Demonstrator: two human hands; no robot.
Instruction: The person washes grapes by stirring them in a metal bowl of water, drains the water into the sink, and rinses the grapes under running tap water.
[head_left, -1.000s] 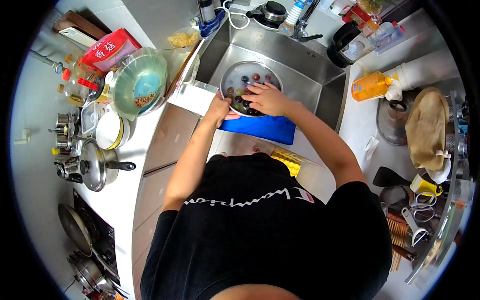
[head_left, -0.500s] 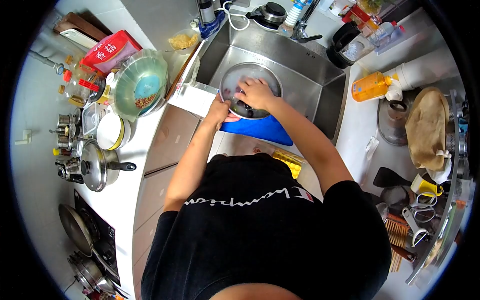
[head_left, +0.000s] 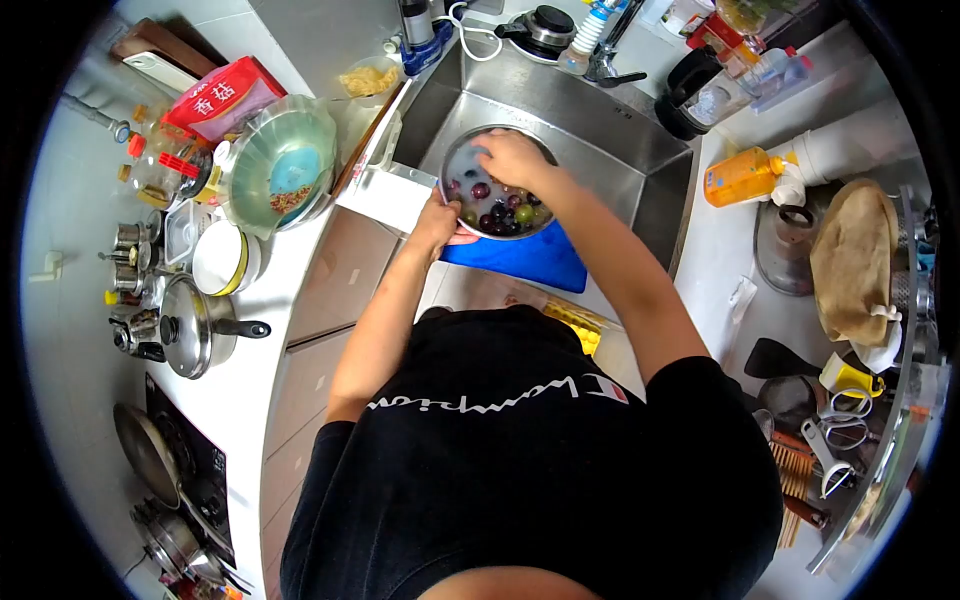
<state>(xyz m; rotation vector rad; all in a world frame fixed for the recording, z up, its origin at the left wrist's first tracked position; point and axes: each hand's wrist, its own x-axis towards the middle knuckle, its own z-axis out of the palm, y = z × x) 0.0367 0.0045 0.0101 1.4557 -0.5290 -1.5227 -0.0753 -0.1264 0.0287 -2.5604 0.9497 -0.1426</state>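
Note:
In the head view, a round metal bowl [head_left: 447, 168] of cloudy water stands at the sink's near side, with grapes [head_left: 497, 213] in dark purple, red and green. My left hand [head_left: 435, 222] is closed on the bowl's left rim. Over the far part of the bowl, my right hand [head_left: 512, 160] reaches in with its fingers apart, bent toward the water; some fingertips are hidden. I see nothing held in it. A blue cloth or mat [head_left: 525, 262] lies just below the bowl.
The steel sink [head_left: 610, 150] surrounds the bowl, with a faucet [head_left: 605, 68] behind. On the left counter are a green plastic-lined bowl [head_left: 245, 165] and a lidded pot [head_left: 190, 330]. An orange bottle [head_left: 742, 177] and a strainer-like pot lid [head_left: 785, 250] are at right.
My right hand has moved from the middle of the bowl toward its far side, uncovering the grapes at the near side. My left hand stays on the rim.

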